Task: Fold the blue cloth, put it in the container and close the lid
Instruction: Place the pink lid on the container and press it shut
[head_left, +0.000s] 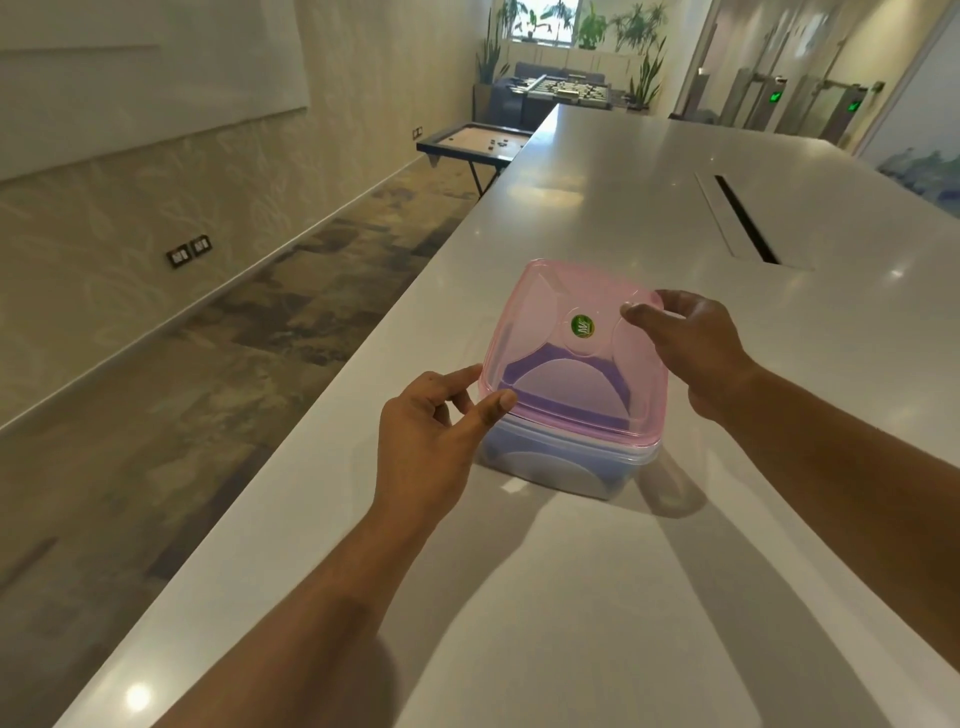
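Both hands' fingers (501, 402) grasp the translucent pink square plastic lid (566, 353) at eight and two o'clock; press corners evenly.

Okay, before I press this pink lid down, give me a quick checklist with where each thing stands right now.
1. Blue cloth inside the container: ok.
2. Cloth clear of the rim: cannot tell.
3. Pink lid lined up over the container: ok, though it looks tilted.
4. Lid snapped shut all round: cannot tell.
5. Left hand at the near-left corner, right hand at the right edge: ok.
6. Container sitting flat on the table: ok.
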